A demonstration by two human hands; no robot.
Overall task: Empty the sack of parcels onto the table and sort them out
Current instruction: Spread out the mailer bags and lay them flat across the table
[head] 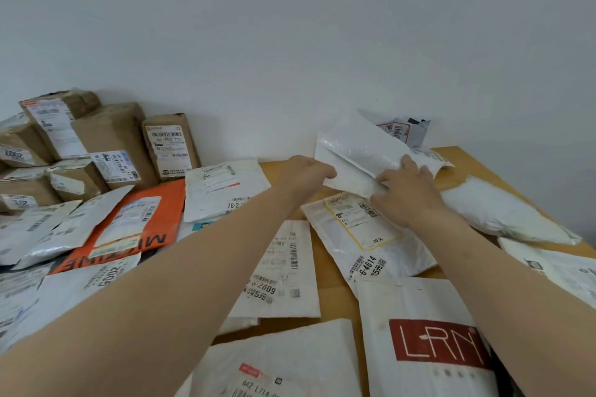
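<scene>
The white mailer (361, 151) is held tilted at the far edge of the table (467, 167), by the wall. The left hand (304, 171) curls round its left end and the right hand (406, 185) pinches its near edge. That shallow pinch could slip (the plastic looks slick), and a swing could knock the grey bag (416, 130) behind it off the table.

Bare table (333, 296) strip between mailers (280, 271); boxes (109, 135) left

Both our bare arms stretch toward the desk's (467, 164) far edge, our left hand (304, 171) and right hand (408, 190) gripping either end of a white parcel (361, 151).
</scene>
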